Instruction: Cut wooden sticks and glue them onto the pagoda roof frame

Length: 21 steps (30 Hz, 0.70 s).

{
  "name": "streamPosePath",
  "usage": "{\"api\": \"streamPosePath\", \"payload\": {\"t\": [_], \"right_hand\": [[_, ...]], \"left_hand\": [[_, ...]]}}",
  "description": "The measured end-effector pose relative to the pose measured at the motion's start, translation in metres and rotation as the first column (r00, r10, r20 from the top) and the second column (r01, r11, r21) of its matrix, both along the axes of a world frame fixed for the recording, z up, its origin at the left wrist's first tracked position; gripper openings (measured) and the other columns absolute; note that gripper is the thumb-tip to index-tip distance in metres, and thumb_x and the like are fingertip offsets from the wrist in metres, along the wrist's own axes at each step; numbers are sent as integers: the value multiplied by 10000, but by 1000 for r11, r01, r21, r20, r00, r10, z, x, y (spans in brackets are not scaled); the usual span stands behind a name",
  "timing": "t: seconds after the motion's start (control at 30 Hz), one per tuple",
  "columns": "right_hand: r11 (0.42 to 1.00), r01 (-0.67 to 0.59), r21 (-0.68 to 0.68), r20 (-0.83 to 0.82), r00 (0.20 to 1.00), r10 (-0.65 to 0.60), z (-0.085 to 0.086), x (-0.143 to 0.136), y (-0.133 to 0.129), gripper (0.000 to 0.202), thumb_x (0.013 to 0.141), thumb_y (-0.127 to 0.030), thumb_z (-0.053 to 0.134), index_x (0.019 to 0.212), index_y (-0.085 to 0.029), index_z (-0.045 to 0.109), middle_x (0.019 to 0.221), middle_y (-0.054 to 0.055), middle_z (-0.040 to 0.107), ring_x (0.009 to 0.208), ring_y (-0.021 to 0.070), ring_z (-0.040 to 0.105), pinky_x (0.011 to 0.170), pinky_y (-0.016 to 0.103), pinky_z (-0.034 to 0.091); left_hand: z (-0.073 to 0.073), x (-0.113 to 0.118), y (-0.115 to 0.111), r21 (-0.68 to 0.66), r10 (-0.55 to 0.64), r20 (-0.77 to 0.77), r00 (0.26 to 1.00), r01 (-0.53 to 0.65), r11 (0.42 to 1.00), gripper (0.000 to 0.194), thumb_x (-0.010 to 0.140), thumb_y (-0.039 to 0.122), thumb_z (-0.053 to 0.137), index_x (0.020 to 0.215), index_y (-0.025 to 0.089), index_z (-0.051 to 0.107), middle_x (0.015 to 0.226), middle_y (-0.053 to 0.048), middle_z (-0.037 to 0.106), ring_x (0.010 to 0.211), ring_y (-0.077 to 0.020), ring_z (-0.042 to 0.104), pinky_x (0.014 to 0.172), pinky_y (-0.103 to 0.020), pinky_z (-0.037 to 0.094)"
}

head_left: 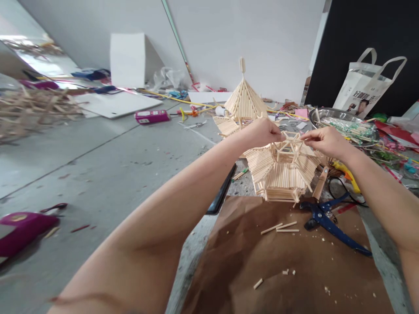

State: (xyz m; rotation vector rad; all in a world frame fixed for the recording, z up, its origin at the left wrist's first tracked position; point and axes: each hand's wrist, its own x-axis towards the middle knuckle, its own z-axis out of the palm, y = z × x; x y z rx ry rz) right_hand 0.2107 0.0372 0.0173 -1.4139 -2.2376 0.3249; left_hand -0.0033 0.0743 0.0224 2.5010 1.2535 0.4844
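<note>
A pavilion-like model [284,172] built of thin wooden sticks stands in front of me, with an open stick frame at its top. My left hand [266,132] is closed at the left of that frame, its fingertips partly hidden. Opposite it, my right hand [322,140] pinches at the frame's right side. A thin wooden stick [292,139] runs across between the fingertips, and both hands appear to hold it. Behind the left hand rises a pointed stick roof [245,102] with a finial. Blue cutting pliers [330,220] lie near the model's front right.
Brown paper [294,270] with several cut sticks [287,230] covers the near surface. A dark flat device [219,198] lies left of the model. A yellow tool [348,176] with a black cord and a metal bowl [343,124] are at right. Purple packages [152,116] lie leftward.
</note>
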Motion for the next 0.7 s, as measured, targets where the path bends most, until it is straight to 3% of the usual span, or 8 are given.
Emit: {"api": "streamPosePath", "payload": {"t": [0.7], "right_hand": [[999, -31, -13, -25, 999, 31, -2, 1, 2, 273, 726, -239, 532, 935, -205, 703, 886, 35, 709, 771, 167, 636, 702, 287, 487]], "left_hand": [[-1, 1, -9, 14, 31, -1, 1000, -31, 999, 304, 754, 313, 485, 504, 141, 501, 443, 48, 295, 477, -68, 277, 498, -232, 231]]}}
